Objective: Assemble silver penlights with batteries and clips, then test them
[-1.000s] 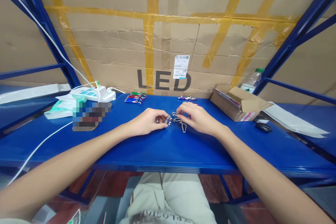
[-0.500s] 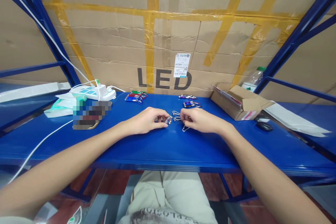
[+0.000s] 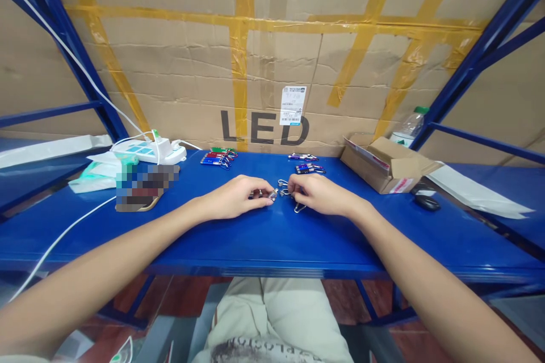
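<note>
My left hand (image 3: 238,197) rests on the blue table with thumb and fingers closed around small silver keychain flashlights (image 3: 273,195), mostly hidden by the fingers. Right across from it, my right hand (image 3: 321,195) is pinched at the silver carabiner clips (image 3: 299,208) of these pieces. Some wire loops (image 3: 283,183) show in the gap between both hands. Beyond my right hand lie a small pile of dark blue keychain flashlights (image 3: 310,168) and a purple-blue group (image 3: 301,157). Red, green and blue keychain flashlights (image 3: 215,160) lie together farther left.
A white power strip (image 3: 149,150), a green-and-white packet (image 3: 100,173) and a blurred-out object (image 3: 147,188) are on the left. An open cardboard box (image 3: 383,165), a black mouse (image 3: 427,202) and a bottle (image 3: 411,125) stand right. A large cardboard sheet (image 3: 191,68) backs the table.
Both hands keep nearly the same place and grip. My right hand has shifted very slightly left, along with a small shift of the whole view.
</note>
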Demonstrator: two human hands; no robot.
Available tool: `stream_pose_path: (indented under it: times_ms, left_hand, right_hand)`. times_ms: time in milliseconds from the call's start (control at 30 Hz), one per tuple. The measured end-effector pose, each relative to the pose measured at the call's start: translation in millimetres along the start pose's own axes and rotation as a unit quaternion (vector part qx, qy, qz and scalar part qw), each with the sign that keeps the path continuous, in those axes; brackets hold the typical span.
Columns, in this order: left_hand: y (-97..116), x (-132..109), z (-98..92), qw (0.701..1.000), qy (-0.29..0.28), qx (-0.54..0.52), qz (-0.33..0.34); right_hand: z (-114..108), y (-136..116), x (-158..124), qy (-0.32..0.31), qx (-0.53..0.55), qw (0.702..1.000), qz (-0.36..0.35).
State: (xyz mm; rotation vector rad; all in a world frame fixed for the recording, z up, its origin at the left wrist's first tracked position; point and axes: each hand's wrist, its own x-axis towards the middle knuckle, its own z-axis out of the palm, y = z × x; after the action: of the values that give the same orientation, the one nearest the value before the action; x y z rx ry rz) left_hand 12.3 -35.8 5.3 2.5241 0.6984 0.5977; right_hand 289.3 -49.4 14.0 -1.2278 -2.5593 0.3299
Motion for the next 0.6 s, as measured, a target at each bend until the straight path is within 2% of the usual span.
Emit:
stream_pose_path:
  times_ms: [133,300,467,600]
  left_hand:
    - [-0.2,-0.4,-1.2,1.000,0.004,0.000,0.027]
    - [0.1,-0.7,-1.8,0.999,0.006,-0.003,0.052]
    - [0.6,-0.7,-1.5,0.999,0.009,-0.009,0.048]
    - [1.4,-0.7,-1.9,0.999,0.010,-0.010,0.040]
  right_hand:
    - [1.3,0.5,0.1,-0.020,0.018,1.000,-0.013]
    - [1.3,-2.0,-0.2,-0.013,0.017,0.999,-0.034]
    - [1.5,-2.3,0.4,-0.004,0.018,1.000,-0.009]
    - [3.7,0.8,1.9,-0.003,0.000,1.000,-0.030]
